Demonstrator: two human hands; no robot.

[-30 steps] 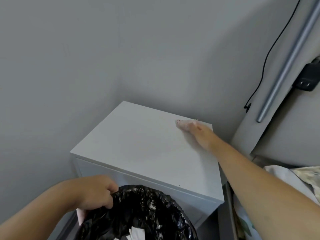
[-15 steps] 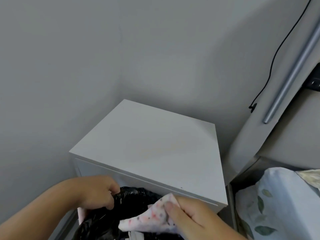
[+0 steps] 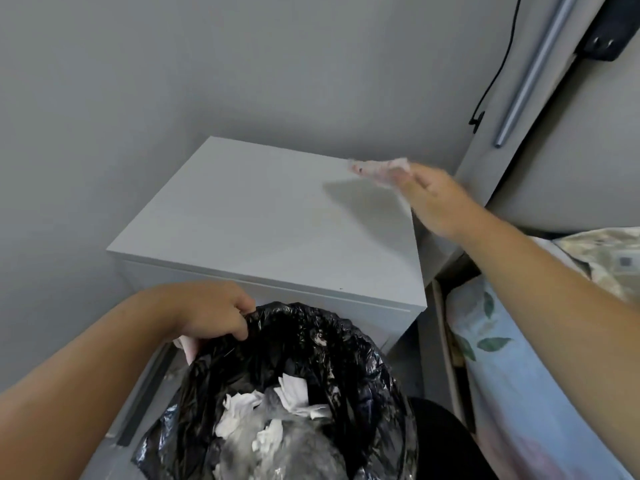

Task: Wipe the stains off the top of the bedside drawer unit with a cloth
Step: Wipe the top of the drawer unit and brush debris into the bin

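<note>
Cloth (image 3: 381, 169) pinched in right hand (image 3: 436, 202) fingers reaches the drawer unit (image 3: 263, 216) corner; left hand (image 3: 211, 311) grips bin bag (image 3: 311, 344) open for debris.

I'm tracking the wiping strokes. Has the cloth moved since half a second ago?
Yes. The cloth, in the right hand, went from over the bin to the drawer unit's far right corner.

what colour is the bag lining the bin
Black and glossy: the bin bag shows best in the head view, with the left hand gripping its rim.
</note>
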